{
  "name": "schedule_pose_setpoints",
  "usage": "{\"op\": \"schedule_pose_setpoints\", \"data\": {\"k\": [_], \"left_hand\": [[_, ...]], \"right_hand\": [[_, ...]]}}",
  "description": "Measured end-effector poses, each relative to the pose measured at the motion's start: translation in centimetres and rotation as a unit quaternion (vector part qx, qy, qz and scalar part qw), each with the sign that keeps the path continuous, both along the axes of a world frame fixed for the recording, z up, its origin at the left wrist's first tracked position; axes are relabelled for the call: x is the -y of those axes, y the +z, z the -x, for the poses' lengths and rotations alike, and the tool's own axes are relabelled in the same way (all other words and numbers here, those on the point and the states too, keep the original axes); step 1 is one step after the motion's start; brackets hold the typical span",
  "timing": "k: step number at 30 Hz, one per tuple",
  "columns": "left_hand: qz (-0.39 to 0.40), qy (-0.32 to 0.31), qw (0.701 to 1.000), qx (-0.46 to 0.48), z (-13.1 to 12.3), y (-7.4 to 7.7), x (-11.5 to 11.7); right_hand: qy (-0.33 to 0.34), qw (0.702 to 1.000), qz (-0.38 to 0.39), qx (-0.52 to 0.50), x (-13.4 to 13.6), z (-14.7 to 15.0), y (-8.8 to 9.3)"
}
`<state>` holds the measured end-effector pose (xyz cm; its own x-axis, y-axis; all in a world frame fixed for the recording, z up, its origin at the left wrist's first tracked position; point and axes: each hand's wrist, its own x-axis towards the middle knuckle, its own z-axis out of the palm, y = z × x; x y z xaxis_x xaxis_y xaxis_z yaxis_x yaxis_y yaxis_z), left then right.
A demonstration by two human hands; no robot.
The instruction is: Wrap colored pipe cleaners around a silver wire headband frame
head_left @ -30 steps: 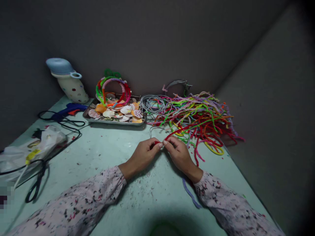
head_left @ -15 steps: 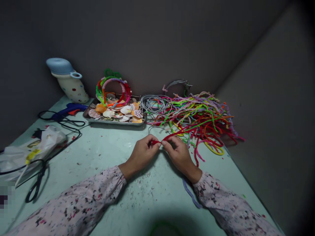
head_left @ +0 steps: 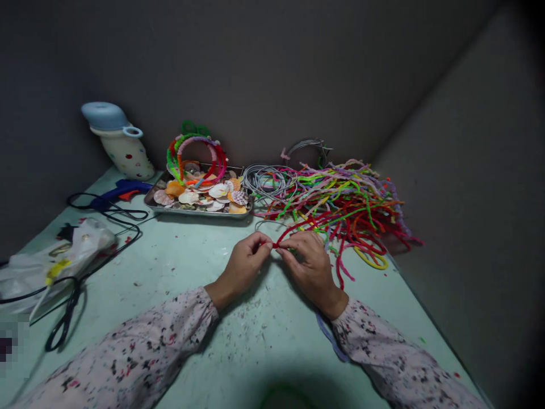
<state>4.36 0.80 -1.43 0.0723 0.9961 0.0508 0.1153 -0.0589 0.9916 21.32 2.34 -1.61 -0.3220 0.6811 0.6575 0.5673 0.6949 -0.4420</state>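
Pinching of a red pipe cleaner (head_left: pixel 286 237) is being done by the left hand (head_left: pixel 244 270) and the right hand (head_left: pixel 310 268), held close together over the pale green surface (head_left: pixel 179 267). The fingers (head_left: pixel 264 242) of both hands are closed narrow, with thumbs and forefingers gripping the red strand, which is bent into a small, tight twist between them. At 1 o'clock from the hands, a heap of multicoloured pipe cleaners (head_left: pixel 340 207) is piled. A coil of gray wire (head_left: pixel 267 182) is seen at 12 o'clock and a metal tray (head_left: pixel 196 211) of seashells at 11 o'clock. A glue gun (head_left: pixel 121 189), a plastic bag (head_left: pixel 80 244) and black scissors (head_left: pixel 63 322) are placed at 10, 9 and 8 o'clock.
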Motion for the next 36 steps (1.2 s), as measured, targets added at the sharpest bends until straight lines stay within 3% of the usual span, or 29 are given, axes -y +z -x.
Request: {"op": "schedule_pose_setpoints", "data": {"k": [13,36], "left_hand": [[-0.003,0.005,1.000,-0.003,-0.05,0.19,0.06],[-0.050,0.005,0.997,-0.053,-0.36,0.17,0.40]], "right_hand": [[-0.012,0.999,-0.031,0.015,-0.11,-0.10,0.00],[0.037,0.990,0.118,0.062,-0.12,0.02,-0.28]]}}
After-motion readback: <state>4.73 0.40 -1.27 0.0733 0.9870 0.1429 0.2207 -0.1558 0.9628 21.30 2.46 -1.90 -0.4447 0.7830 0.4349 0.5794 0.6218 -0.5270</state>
